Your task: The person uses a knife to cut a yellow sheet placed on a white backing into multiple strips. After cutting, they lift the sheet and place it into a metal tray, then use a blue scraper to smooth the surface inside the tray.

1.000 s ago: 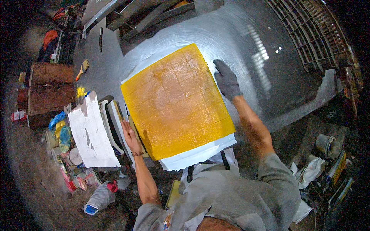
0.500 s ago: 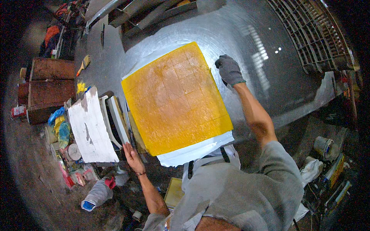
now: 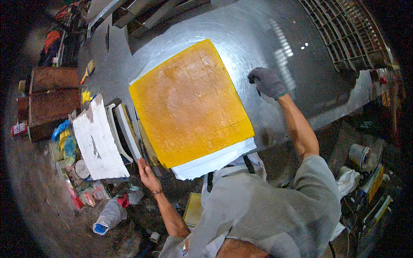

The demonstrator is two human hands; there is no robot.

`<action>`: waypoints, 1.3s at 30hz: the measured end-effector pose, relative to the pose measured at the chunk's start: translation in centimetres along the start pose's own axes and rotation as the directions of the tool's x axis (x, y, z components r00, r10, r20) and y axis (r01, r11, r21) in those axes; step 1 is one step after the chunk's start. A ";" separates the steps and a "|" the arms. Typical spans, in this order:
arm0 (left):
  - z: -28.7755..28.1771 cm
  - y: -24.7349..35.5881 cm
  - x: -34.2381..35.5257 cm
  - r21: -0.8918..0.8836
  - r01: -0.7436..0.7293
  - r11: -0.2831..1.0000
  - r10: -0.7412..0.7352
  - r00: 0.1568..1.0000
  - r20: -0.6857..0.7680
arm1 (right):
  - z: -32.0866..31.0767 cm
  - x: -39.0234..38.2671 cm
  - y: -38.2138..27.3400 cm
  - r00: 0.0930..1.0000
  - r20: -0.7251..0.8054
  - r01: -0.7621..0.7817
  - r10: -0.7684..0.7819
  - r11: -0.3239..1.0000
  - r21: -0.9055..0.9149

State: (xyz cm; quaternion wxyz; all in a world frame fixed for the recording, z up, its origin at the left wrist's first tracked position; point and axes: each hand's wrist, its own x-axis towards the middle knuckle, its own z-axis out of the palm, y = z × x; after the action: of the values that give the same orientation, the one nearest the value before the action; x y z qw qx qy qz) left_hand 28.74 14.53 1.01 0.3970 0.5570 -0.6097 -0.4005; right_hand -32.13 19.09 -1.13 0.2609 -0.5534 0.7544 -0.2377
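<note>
A large yellow square slab with an orange-brown, glossy middle and faint straight lines across its surface lies on the metal table. Under it, a white sheet sticks out along the near edge. My right hand, in a grey glove, hovers beyond the slab's right edge, fingers curled; a small dark bit shows beneath them, too hidden to name. My bare left hand has its fingers stretched out, the tips at the near end of a white-edged board left of the slab.
A worn white panel stands left of the board. A brush and a knife lie on the table. At the far right is a metal rack; brown boxes are at left, a bucket at lower right.
My right hand has moved right and nearer to me, farther from the slab's edge. The left hand stays at the board's end. The whole view has shifted slightly.
</note>
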 end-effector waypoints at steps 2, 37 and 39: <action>0.9 0.3 0.7 0.031 -0.022 0.999 0.021 0.999 0.027 | 1.5 0.8 0.0 0.957 -0.196 0.198 -0.216 0.974 -0.111; 3.9 4.6 -0.1 0.401 -0.224 0.888 0.152 0.967 0.204 | 5.0 4.0 -9.2 0.964 -0.146 0.113 -0.224 0.835 -0.539; 3.4 4.1 0.0 0.273 -0.154 0.950 0.113 0.981 0.158 | 4.7 3.1 -8.8 0.974 -0.177 0.014 -0.141 0.817 -0.577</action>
State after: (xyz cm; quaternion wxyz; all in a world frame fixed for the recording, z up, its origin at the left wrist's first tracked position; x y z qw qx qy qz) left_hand 24.09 14.90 3.53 0.2951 0.5361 -0.7236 -0.3192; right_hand -23.56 13.35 0.68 -0.0089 -0.6080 0.7909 -0.0684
